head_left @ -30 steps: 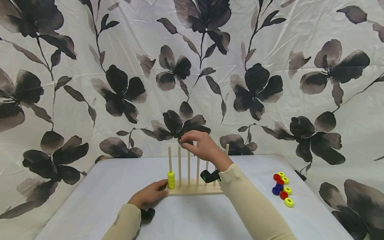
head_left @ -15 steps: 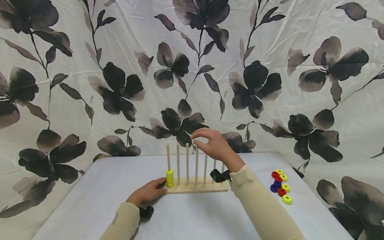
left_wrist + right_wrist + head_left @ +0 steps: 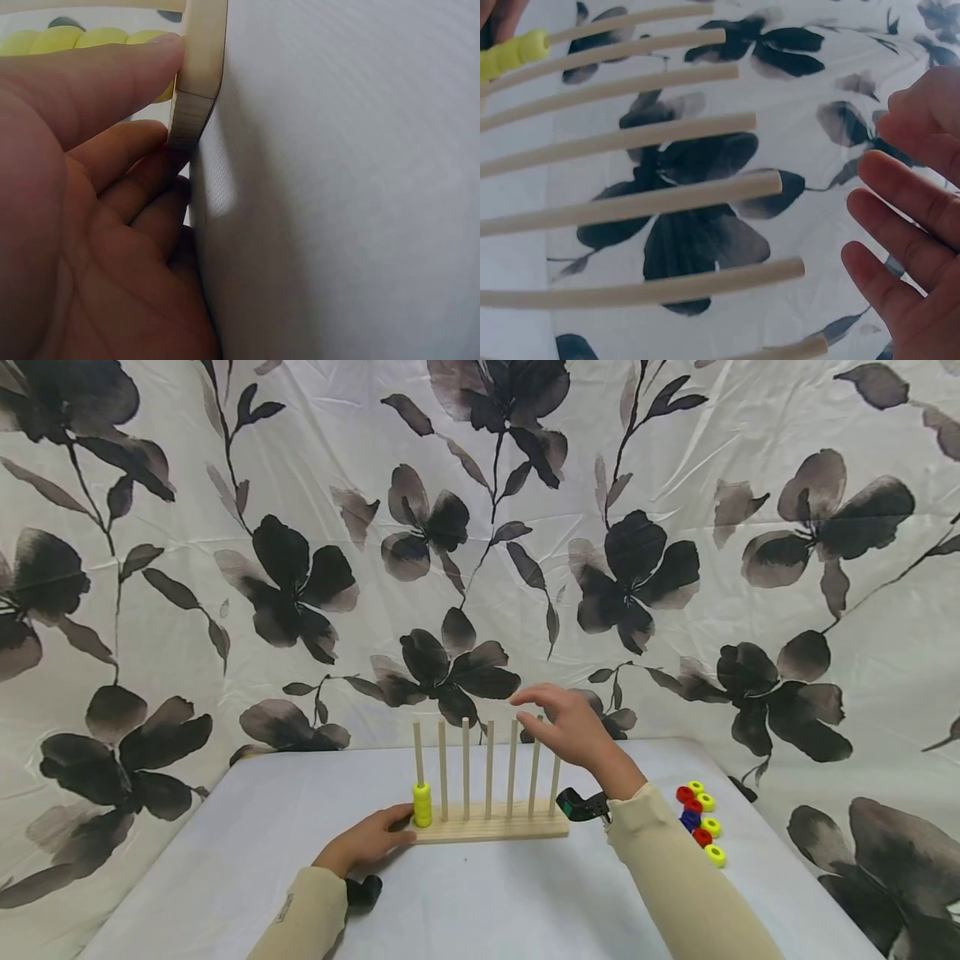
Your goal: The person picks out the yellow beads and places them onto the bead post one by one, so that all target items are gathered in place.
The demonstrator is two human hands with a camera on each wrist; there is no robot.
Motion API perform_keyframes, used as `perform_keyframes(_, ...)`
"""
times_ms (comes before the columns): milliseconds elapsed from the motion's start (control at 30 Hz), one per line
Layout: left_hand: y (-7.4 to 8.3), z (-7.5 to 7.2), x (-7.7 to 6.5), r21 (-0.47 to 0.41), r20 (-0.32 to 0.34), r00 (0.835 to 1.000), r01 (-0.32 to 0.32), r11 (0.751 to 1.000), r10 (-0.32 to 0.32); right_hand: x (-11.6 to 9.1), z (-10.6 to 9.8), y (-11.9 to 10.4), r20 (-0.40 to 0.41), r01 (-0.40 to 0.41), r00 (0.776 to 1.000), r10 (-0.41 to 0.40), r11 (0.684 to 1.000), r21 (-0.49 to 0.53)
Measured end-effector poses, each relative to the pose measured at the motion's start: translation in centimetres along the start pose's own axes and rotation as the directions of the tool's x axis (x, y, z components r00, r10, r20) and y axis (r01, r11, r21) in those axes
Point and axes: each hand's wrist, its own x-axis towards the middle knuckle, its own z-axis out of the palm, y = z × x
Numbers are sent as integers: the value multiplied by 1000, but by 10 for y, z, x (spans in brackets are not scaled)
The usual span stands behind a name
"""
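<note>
A wooden peg stand with several upright pegs is on the white table. Yellow ring beads are stacked on its leftmost peg; the other pegs carry none. My left hand holds the left end of the base, and in the left wrist view the thumb and fingertips meet the base's end. Above the right-hand pegs hovers my right hand, fingers loosely bent and apart, with nothing in it. The right wrist view shows that hand clear of the peg tips.
Loose ring beads lie in a cluster at the table's right: yellow, red and blue, partly covered by the right sleeve. A floral cloth hangs behind the table.
My right hand has moved right, from above the left-hand pegs to above the right-hand ones, its thumb and finger spreading apart. The left hand stays at the stand's end.
</note>
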Motion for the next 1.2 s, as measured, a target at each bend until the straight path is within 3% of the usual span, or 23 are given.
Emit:
perform_keyframes(600, -2, 0, 1, -13, -4, 1000, 9, 1000, -9, -35, -18, 30, -37, -122, 992, 124, 991, 61)
perform_keyframes(1200, -4, 1, 5, -46, -1, 1000, 3, 999, -3, -72, -33, 58, -5, -260, 966, 260, 965, -19)
